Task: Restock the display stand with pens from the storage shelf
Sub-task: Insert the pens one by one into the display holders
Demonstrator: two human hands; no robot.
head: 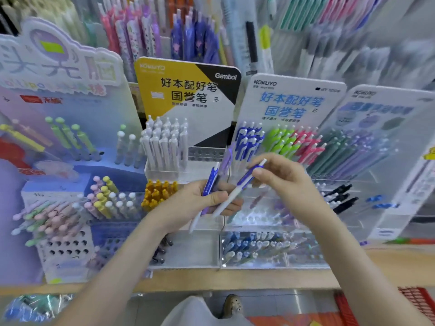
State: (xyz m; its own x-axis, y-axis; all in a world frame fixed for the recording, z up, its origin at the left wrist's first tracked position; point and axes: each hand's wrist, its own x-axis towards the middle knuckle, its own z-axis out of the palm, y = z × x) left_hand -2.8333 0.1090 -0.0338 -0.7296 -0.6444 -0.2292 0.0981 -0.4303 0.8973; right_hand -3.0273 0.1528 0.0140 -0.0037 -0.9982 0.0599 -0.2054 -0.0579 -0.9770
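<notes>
While blue pens (pixel 248 142) crowd the stand (pixel 289 100), left hand (pixel 200 203) and right hand (pixel 284 182) clamped on loose pens (pixel 244 182).

Blue/wht pen (pixel 239 188); yellow/blk/wht sign (pixel 188 90)

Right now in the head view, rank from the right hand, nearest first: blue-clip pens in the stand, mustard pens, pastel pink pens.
1. Blue-clip pens: just above the right hand, in the Kokuyo stand.
2. Mustard pens: left, beyond the left hand.
3. Pastel pink pens: far left, low.
</notes>
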